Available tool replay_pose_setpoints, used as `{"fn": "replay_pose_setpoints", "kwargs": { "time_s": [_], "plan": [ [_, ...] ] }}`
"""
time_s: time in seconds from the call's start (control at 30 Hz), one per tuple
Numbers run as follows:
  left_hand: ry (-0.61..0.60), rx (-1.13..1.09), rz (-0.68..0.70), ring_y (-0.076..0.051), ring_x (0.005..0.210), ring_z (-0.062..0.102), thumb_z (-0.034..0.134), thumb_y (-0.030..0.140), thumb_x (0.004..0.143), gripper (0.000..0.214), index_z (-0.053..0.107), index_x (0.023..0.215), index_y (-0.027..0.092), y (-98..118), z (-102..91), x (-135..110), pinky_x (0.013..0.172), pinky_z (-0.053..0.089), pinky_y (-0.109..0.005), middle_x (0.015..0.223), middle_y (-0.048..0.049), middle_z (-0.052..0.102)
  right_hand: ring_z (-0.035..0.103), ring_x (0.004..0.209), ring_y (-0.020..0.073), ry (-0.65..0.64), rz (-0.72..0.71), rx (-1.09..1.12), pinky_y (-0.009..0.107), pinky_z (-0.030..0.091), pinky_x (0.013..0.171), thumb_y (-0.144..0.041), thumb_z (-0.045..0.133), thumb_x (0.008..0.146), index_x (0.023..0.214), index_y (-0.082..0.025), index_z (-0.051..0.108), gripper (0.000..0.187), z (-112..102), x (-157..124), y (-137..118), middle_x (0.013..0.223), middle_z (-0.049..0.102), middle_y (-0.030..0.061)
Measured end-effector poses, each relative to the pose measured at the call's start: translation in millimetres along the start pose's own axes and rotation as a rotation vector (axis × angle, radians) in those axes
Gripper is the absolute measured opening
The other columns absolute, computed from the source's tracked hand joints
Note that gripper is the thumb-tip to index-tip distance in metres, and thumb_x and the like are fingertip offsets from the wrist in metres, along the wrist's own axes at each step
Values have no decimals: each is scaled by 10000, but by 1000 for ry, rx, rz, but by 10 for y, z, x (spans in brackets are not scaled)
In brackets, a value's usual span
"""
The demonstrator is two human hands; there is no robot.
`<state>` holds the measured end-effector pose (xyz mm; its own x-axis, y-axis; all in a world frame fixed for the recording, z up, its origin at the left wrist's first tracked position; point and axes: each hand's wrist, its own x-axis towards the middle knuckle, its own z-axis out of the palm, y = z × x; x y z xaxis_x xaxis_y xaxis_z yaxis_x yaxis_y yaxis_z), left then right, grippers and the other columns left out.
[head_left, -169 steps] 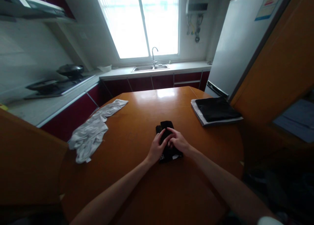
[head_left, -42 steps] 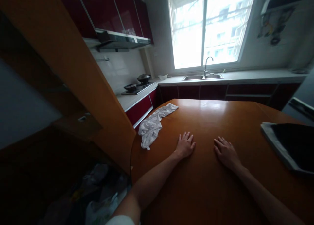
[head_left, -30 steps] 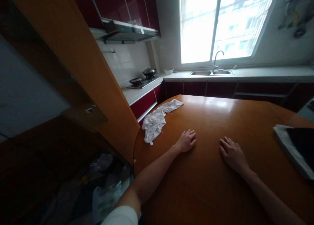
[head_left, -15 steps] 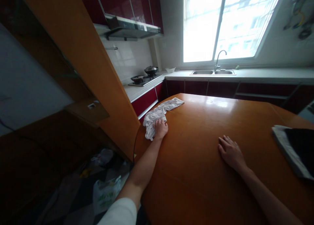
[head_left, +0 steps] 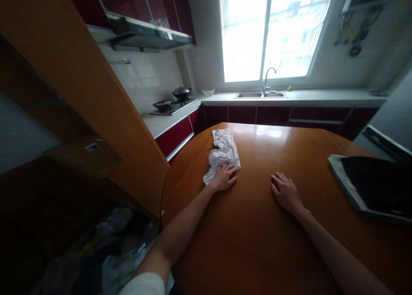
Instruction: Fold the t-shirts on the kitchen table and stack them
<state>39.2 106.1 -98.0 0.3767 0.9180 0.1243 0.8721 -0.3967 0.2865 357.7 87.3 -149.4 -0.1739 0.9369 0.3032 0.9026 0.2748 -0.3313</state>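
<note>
A crumpled white cloth (head_left: 225, 151) lies on the left part of the brown wooden table (head_left: 254, 226). My left hand (head_left: 224, 177) rests flat on the near end of this cloth, its fingers spread and pressing it down. The rest of the cloth trails out beyond the fingertips toward the far edge. My right hand (head_left: 286, 194) lies palm down on the bare tabletop with its fingers out, holding nothing. A gap of bare wood separates the two hands.
At the table's right lies a dark folded item with a pale border (head_left: 376, 185). Behind are a counter with a sink (head_left: 260, 95) and a stove (head_left: 174, 108) bearing two pans. An orange wooden panel (head_left: 128, 127) stands at left; bags (head_left: 122, 263) lie on the floor.
My left hand and the cloth have moved right, away from the table's left edge, and the cloth's shape has shifted. The view has turned right. My right hand stays flat on the table.
</note>
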Motion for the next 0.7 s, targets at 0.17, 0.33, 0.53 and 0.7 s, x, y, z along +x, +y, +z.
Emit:
{"fn": "replay_pose_setpoints", "kwargs": {
  "time_s": [0.17, 0.33, 0.53, 0.7],
  "plan": [
    [-63, -288, 362, -249, 1378, 502, 541, 375, 986, 365, 672, 1298, 238, 300, -47, -47, 1176, 360, -434, 1460, -94, 574, 416, 1432, 303, 23, 6, 62, 532, 291, 1181, -336, 451, 953, 1335, -173, 635, 454, -13, 16, -14, 1502, 513, 156],
    [292, -370, 289, -210, 1202, 627, 553, 239, 963, 252, 727, 1144, 227, 433, -11, 8, 1071, 483, -372, 1264, -84, 692, 487, 1370, 304, 103, 29, 207, 550, 330, 1159, -312, 456, 950, 1229, -172, 694, 393, -96, 44, -42, 1402, 601, 163],
    [351, -192, -192, -280, 1269, 584, 677, 282, 892, 513, 588, 1390, 199, 212, 57, 92, 1107, 437, -447, 1354, -125, 644, 459, 1399, 271, 49, -227, 375, 526, 334, 1173, -298, 484, 964, 1393, -225, 600, 450, -249, -10, -216, 1459, 564, 116],
    [329, -314, -235, -233, 1142, 678, 658, 216, 877, 373, 707, 1246, 225, 55, 35, 130, 1025, 504, -340, 1251, -73, 722, 480, 1393, 273, -158, -404, 468, 592, 283, 1176, -302, 536, 968, 1352, -279, 629, 395, -355, -135, -455, 1466, 566, 95]
  ]
}}
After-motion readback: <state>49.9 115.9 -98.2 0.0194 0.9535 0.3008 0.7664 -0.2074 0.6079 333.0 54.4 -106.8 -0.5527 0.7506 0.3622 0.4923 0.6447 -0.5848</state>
